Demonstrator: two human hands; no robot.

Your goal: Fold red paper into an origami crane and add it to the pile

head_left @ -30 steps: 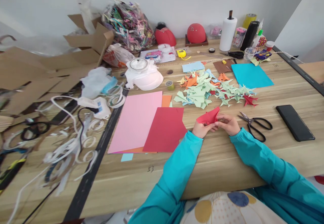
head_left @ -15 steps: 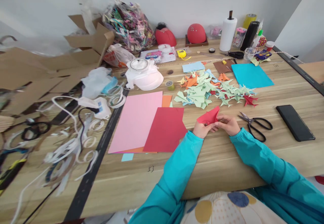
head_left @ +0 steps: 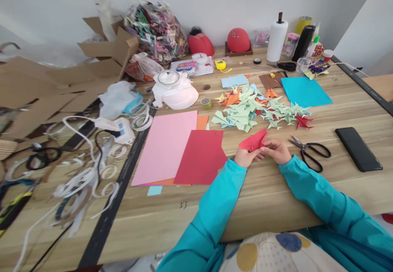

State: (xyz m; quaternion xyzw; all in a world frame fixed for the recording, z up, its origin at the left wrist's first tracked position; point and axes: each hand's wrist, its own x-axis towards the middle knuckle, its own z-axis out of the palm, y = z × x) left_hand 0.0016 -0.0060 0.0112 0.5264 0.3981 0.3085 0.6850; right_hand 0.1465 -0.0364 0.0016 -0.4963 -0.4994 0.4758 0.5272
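Note:
A small, partly folded piece of red paper (head_left: 253,139) is held up above the table between both hands. My left hand (head_left: 245,157) grips its lower left side, thumb on top. The fingers of my right hand (head_left: 277,150) pinch its lower right corner, touching the left fingertips. Just beyond lies a heap of folded paper cranes (head_left: 245,108), mostly pale green, with orange, blue and red ones among them. Left of the hands, red paper sheets (head_left: 199,157) partly cover a pink sheet (head_left: 168,141). Black-handled scissors (head_left: 310,152) rest right of my right hand.
A black phone (head_left: 358,149) lies at the right. Turquoise paper (head_left: 306,91) is behind the cranes. Left are a white power strip (head_left: 123,131) with tangled cables and cardboard boxes (head_left: 101,71). A yellow tape measure (head_left: 220,64) and white roll (head_left: 276,41) stand at the back.

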